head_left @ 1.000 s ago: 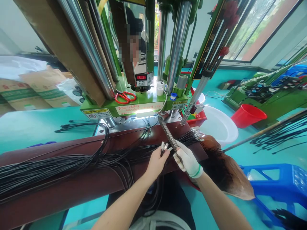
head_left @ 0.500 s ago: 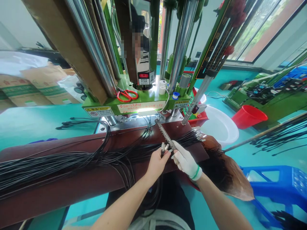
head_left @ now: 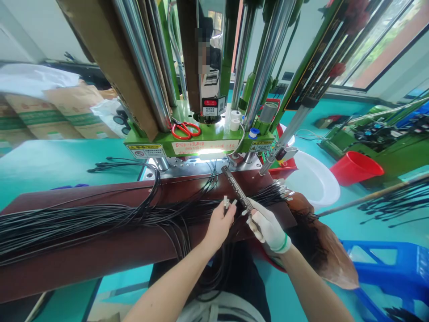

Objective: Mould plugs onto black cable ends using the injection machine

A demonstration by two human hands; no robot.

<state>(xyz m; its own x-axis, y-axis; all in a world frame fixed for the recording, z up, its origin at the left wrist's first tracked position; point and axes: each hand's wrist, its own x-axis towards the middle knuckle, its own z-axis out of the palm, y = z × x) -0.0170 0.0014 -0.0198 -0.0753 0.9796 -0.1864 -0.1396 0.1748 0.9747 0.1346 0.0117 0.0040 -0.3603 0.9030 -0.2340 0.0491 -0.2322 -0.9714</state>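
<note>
My bare left hand [head_left: 219,227] is closed around several cable ends, whose small metal connectors [head_left: 226,203] stick up past the fingertips. In my gloved right hand [head_left: 270,227] is a long, narrow metal bar [head_left: 237,188] with small notches along it, slanting up and left toward the machine. The two hands are a little apart. Black cables [head_left: 144,215] lie in a thick bundle across the brown table [head_left: 110,250] behind my hands. More connector ends [head_left: 279,190] gather right of the bar. Cables from my left hand seem to hang down over my lap.
A green press [head_left: 211,145] with steel columns stands ahead, red-handled scissors [head_left: 186,130] on its plate. To the right are a white tub [head_left: 313,179], a red bucket [head_left: 357,167], a blue stool [head_left: 385,264] and a rod [head_left: 358,197] hung with cables.
My hands have drawn apart. The left now shows the connectors upright at its fingertips, and the right has shifted slightly right with the bar. The whole view has moved a little.
</note>
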